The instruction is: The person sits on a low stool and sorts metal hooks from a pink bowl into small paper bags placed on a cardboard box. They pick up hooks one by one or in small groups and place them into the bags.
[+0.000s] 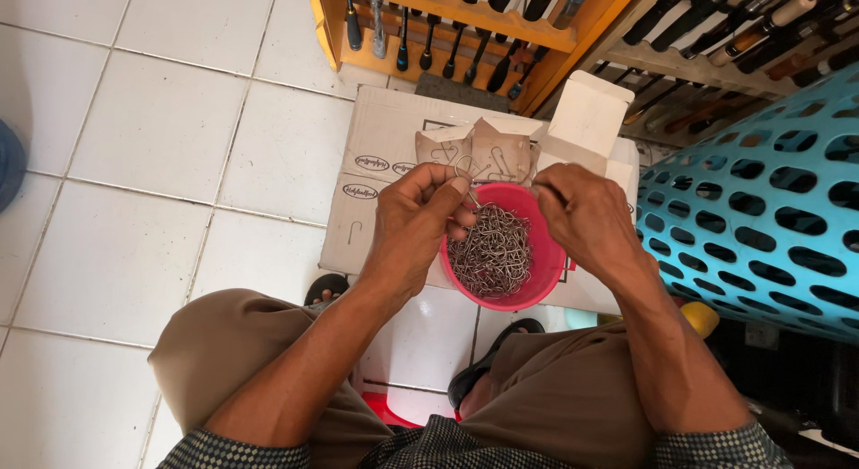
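Observation:
A pink plastic bowl (537,272) rests on a flat cardboard box (385,138) on the floor between my knees. It holds a heap of several small metal hooks (490,252). My left hand (413,220) hovers over the bowl's left rim, its fingers pinching a metal hook at the fingertips. My right hand (586,217) is over the bowl's right rim, fingers curled; what it grips is hidden. Small open cardboard boxes (488,147) stand just behind the bowl.
A light blue perforated plastic basket (761,209) stands close on the right. A wooden rack (465,21) with dark rod handles lines the top. A taller white box (588,111) sits behind the bowl. White floor tiles (152,165) spread to the left.

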